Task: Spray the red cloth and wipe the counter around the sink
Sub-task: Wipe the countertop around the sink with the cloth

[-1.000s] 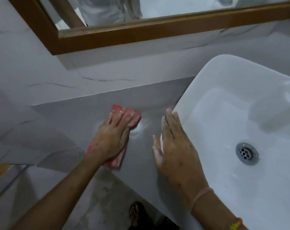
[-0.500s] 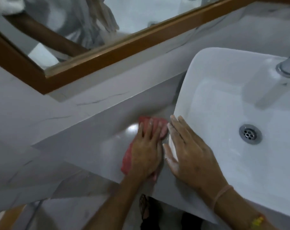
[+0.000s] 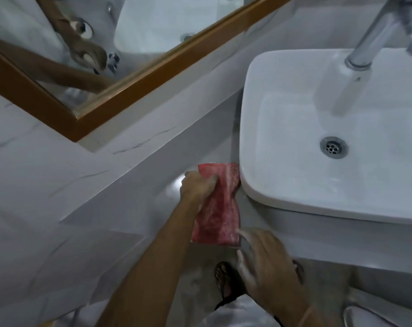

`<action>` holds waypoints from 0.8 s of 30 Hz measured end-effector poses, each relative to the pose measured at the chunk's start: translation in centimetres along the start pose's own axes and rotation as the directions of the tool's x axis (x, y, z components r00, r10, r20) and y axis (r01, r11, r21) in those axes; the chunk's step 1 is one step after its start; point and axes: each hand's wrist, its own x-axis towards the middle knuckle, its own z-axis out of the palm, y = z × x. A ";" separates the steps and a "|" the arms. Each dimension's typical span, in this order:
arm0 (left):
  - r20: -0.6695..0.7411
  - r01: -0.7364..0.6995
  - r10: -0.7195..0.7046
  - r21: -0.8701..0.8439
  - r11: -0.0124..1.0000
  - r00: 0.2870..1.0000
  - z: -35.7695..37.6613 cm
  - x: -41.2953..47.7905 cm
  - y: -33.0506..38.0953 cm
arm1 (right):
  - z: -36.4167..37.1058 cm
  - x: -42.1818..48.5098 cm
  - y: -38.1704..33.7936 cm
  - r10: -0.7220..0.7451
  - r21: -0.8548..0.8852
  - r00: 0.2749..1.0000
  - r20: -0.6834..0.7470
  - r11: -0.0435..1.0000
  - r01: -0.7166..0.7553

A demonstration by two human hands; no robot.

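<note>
— Gripping the red cloth at its far left part is your left hand: fingers curled over the fabric and pinching it, thumb side out on the bare table.

— And my right?

— Your right hand is spread flat, holding nothing, fingertips touching the cloth's near right corner at the table's front edge.

— Which way does the cloth run from my grip?

— Its long axis runs away from you toward the wall. From your left grip most of it lies back toward you and a little to the right; the far right edge sits just beside, perhaps touching, the sink wall.

— So the next stroke?

— Likely along that axis, down the strip beside the sink. Your left hand is the nearer one to lead; your right can pin or guide the near end. Whether the cloth is damp, I cannot tell.
</note>
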 end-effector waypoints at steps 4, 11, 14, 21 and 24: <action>0.115 0.083 -0.066 -0.150 0.985 0.991 -0.3 1.0 0.5 | 2.7 -0.6 0.6 0.488 0.157 0.853 0.185 0.842 -0.516; 0.123 -0.035 0.075 -0.298 0.954 0.990 -0.9 0.2 -0.6 | 3.8 0.8 0.9 0.661 0.354 0.711 0.241 0.622 -0.698; 0.092 -0.155 0.191 -0.300 0.941 0.977 -1.8 -2.1 -1.8 | 3.8 0.7 0.9 0.667 0.494 0.692 0.275 0.519 -0.697; 0.178 -0.292 0.398 -0.432 0.853 0.900 -4.0 -8.6 -4.2 | 3.3 2.1 0.8 0.461 0.729 0.770 0.442 0.315 -0.607; 0.214 -0.314 0.435 -0.433 0.845 0.874 -4.1 -10.0 -3.6 | 2.8 2.2 0.8 0.412 0.725 0.719 0.559 0.177 -0.666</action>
